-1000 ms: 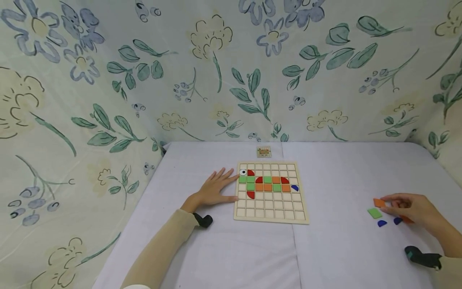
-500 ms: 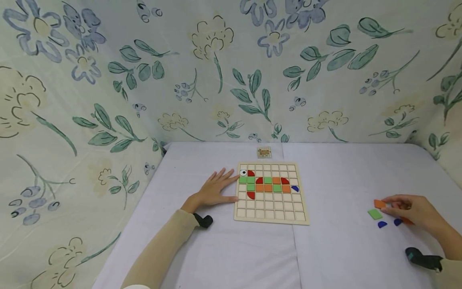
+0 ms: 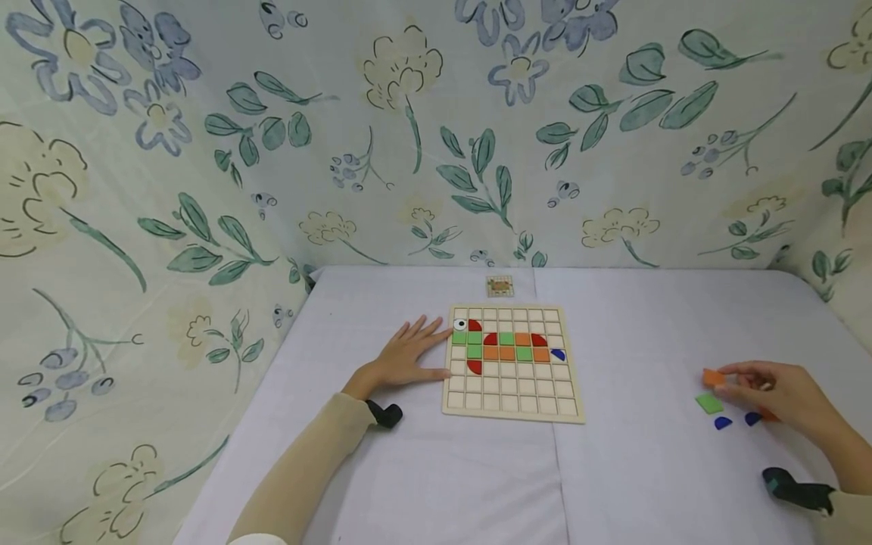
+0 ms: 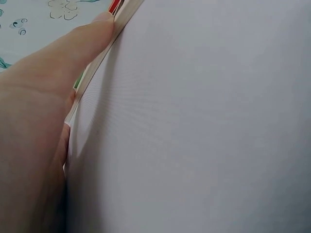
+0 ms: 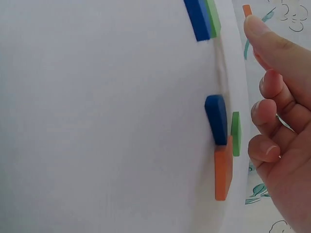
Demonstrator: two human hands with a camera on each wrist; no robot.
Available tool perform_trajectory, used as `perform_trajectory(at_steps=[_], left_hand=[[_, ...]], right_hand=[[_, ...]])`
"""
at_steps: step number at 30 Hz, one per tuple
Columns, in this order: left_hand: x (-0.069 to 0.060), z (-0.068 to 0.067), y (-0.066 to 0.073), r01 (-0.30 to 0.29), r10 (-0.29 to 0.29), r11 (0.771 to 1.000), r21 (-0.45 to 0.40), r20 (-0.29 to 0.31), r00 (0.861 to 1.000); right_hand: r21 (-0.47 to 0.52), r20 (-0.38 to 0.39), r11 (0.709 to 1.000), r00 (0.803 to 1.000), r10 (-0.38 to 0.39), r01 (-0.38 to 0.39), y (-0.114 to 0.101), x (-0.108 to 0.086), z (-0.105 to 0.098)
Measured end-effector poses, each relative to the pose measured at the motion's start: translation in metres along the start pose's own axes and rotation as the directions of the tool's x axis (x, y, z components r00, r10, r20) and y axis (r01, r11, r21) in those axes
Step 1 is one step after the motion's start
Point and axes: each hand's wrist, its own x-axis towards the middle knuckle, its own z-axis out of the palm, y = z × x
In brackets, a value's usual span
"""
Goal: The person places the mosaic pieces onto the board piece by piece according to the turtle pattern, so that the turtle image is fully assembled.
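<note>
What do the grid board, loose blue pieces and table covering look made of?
Grid board: likely wood, matte, given the pale tan edge. Loose blue pieces: painted wood or plastic, can't tell; smooth, even colour. Table covering: probably fabric, matte, creased.

The tan board [image 3: 507, 387] has red, green, orange and blue tiles [image 3: 507, 353], and the back cloth [image 3: 272, 197] has blue flowers [image 3: 519, 70].

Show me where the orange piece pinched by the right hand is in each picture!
Head: toward the right, orange piece at the right hand.
Left wrist: not in it.
Right wrist: top right, partly hidden by that hand.
Shared landmark: flowered cloth, in all three.
</note>
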Motion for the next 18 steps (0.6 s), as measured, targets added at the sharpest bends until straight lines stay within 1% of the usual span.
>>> perform_trajectory(at_steps=[6,9,12,18], left_hand=[[0.0,0.0,0.0,0.006,-0.006,1.0,0.001,0.004,1.0],[0.0,0.0,0.0,0.005,-0.005,1.0,0.002,0.005,1.0],[0.0,-0.001,0.0,0.004,-0.004,1.0,0.004,0.006,1.0],[0.0,0.002,-0.001,0.008,-0.008,1.0,0.014,0.004,1.0]], right_hand=[[0.049,-0.048,0.996,0.996,-0.071,0.073,-0.022,-0.003,0.0],[0.074,-0.056,0.99,0.992,-0.112,0.116,-0.033,-0.004,0.002],[0.107,-0.057,0.981,0.986,-0.157,0.162,-0.043,-0.003,0.004],[0.123,-0.076,0.964,0.971,-0.226,0.234,-0.064,0.001,0.014]])
